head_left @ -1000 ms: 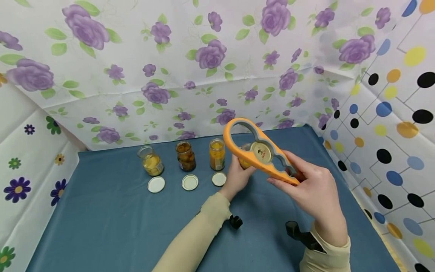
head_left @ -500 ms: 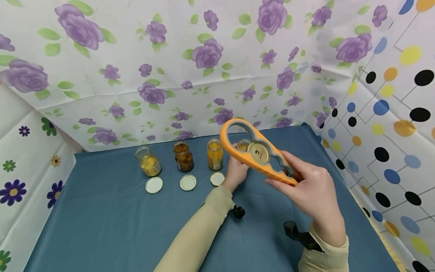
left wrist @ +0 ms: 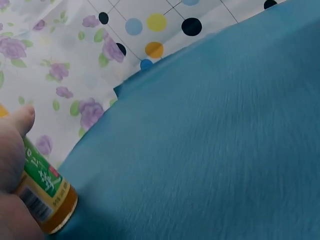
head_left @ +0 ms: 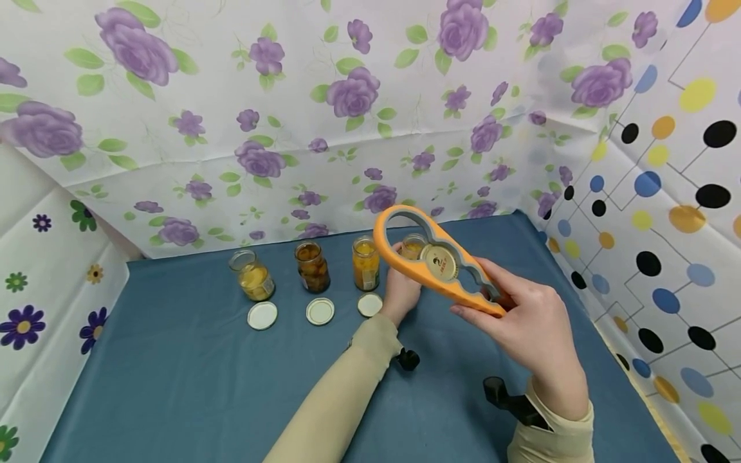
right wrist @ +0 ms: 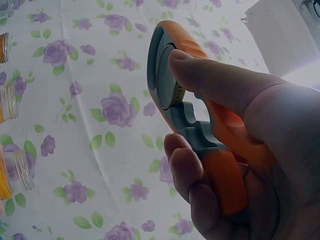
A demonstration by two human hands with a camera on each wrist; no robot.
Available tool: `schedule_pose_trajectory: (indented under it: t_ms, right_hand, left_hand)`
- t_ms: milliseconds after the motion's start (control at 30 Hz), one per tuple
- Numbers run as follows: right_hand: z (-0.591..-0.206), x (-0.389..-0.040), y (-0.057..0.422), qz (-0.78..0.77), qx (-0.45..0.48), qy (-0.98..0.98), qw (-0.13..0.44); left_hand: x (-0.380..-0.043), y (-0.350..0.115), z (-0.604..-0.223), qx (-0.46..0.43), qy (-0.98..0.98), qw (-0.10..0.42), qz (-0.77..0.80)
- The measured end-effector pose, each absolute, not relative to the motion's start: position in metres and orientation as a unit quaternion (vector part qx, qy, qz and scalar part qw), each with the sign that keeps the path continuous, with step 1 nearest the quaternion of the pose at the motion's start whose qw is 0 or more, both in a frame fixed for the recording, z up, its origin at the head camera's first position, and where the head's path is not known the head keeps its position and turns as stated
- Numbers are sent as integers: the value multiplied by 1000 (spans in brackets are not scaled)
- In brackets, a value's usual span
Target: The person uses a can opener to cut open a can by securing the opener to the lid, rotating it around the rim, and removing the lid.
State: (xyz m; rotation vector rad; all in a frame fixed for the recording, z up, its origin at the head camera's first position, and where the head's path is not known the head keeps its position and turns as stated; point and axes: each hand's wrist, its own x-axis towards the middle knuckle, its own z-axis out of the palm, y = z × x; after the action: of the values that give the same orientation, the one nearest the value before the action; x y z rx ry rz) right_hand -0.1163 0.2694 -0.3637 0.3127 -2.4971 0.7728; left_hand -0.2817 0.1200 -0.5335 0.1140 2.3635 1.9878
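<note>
My right hand [head_left: 532,321] grips an orange and grey jar opener [head_left: 399,258] by its handle end, raised above the table. A gold jar lid [head_left: 440,262] sits in one of the opener's rounded openings. In the right wrist view my thumb [right wrist: 215,80] lies by the lid [right wrist: 167,77]. Behind the opener, my left hand [head_left: 401,292] holds a lidless glass jar [head_left: 413,244]. In the left wrist view this jar [left wrist: 47,190] shows a green label and amber contents; the hand covers its upper part.
A tilted jar of yellow pieces [head_left: 256,280], a jar of brown pieces [head_left: 313,270] and an orange jar [head_left: 366,267] stand open in a row. Before them lie three upturned lids [head_left: 262,316] on the blue tablecloth [head_left: 191,373]. Patterned sheets [head_left: 324,161] wall the table.
The lid in the opener has come away from the jar, whose open mouth now shows. My left hand with the jar has shifted slightly farther back; the opener has barely moved.
</note>
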Motion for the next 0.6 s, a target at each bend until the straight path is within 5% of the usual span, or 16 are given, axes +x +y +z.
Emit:
schedule_pose_trajectory:
  t_ms: [600]
  right_hand:
    - [-364,-116,268,282,118,-919,247]
  left_hand:
    - [-256,111,-525,51,791,-20,610]
